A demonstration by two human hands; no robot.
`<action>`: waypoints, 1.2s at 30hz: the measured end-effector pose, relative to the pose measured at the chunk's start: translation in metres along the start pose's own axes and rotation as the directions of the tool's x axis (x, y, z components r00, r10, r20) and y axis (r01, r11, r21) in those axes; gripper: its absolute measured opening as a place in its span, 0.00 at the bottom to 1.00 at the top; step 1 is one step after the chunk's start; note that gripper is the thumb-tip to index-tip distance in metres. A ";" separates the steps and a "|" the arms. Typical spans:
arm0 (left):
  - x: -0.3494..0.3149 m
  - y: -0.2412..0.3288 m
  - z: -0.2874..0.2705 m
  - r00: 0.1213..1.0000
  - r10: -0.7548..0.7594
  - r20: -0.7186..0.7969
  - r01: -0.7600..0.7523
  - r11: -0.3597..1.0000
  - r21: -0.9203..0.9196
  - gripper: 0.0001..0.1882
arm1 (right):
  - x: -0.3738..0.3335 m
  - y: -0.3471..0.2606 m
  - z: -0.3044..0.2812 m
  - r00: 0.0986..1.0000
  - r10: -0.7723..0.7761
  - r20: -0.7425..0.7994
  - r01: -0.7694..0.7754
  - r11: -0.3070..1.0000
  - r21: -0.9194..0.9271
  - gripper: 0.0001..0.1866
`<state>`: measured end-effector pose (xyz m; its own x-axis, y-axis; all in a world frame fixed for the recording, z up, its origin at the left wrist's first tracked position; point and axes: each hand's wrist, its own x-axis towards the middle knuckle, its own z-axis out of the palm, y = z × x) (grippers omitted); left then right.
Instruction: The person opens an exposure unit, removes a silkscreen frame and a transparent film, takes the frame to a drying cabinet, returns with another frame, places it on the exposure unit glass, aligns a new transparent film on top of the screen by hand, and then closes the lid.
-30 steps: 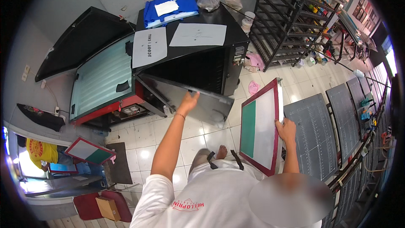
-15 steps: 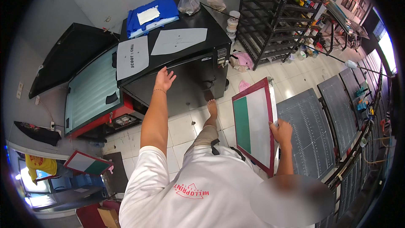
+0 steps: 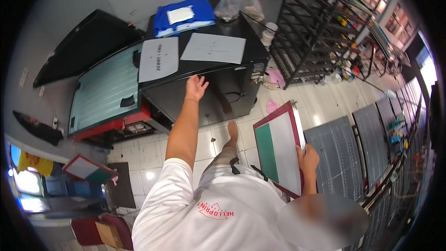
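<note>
Maroon-bordered, green-and-white rectangular screen [image 3: 281, 148] left of right hand [image 3: 307, 158], edge clasped; left hand [image 3: 196, 88] empty, spread near black boxy cabinet [image 3: 220, 81].

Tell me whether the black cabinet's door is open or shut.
Shut, by the look: the door lies across the front of the black cabinet, and none of its inside shows.

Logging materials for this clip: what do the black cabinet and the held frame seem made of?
Cabinet: probably painted metal, glossy black; its smooth front mirrors the leg.
Frame: perhaps metal, given the pale outer edge, though wood is possible; the dull red face could be paint or tape.
</note>
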<state>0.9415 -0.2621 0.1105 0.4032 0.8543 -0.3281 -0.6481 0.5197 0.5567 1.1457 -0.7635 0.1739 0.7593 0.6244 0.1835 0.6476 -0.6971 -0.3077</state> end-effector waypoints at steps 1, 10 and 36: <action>-0.002 -0.002 0.003 1.000 -0.019 0.005 0.019 1.000 -0.001 0.17 | -0.004 -0.001 0.008 0.994 -0.031 -0.106 0.030 0.999 -0.009 0.22; -0.104 0.013 -0.105 0.989 -0.078 0.123 0.088 0.993 -0.083 0.34 | -0.033 -0.113 -0.018 0.915 -0.396 0.071 0.389 0.916 0.092 0.18; -0.381 0.546 -0.591 0.643 0.627 -0.439 -0.146 0.664 0.734 0.34 | -0.018 -0.753 0.058 0.904 -0.396 0.160 0.063 0.493 0.868 0.24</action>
<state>0.0529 -0.2969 0.0884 -0.4310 0.8805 -0.1973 -0.0152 0.2115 0.9773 0.6406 -0.2291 0.3484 0.4202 0.8967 0.1387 0.3112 0.0011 -0.9503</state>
